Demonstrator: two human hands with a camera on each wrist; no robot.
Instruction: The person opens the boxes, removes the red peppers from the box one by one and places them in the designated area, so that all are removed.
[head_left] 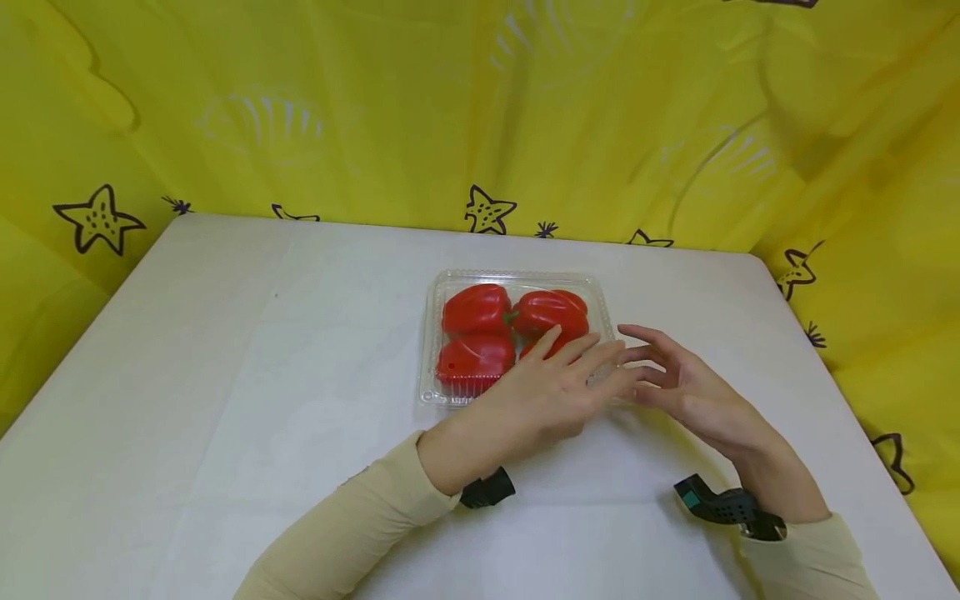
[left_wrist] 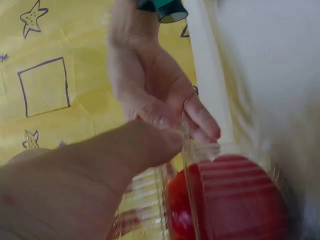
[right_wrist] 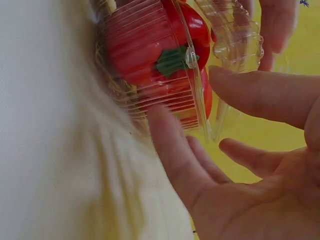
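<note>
A clear plastic clamshell box (head_left: 429, 367) holding several red bell peppers (head_left: 480, 310) lies on the white table. My left hand (head_left: 536, 396) reaches over its front right part with fingers spread and nearly straight. In the left wrist view, the left thumb (left_wrist: 162, 142) is right at the box's rim. From the right side, my right hand (head_left: 693, 396) comes up to the same corner, its fingers apart and slightly bent. One right fingertip overlaps the ribbed side wall in the right wrist view, and another is by the lid (right_wrist: 237, 42). A gap shows there between lid and base.
A white cloth covers the table (head_left: 300, 450). Behind it and along both sides hangs a yellow curtain (head_left: 390, 108) with starfish and shell drawings. Dark straps with camera mounts (head_left: 723, 504) sit on both wrists.
</note>
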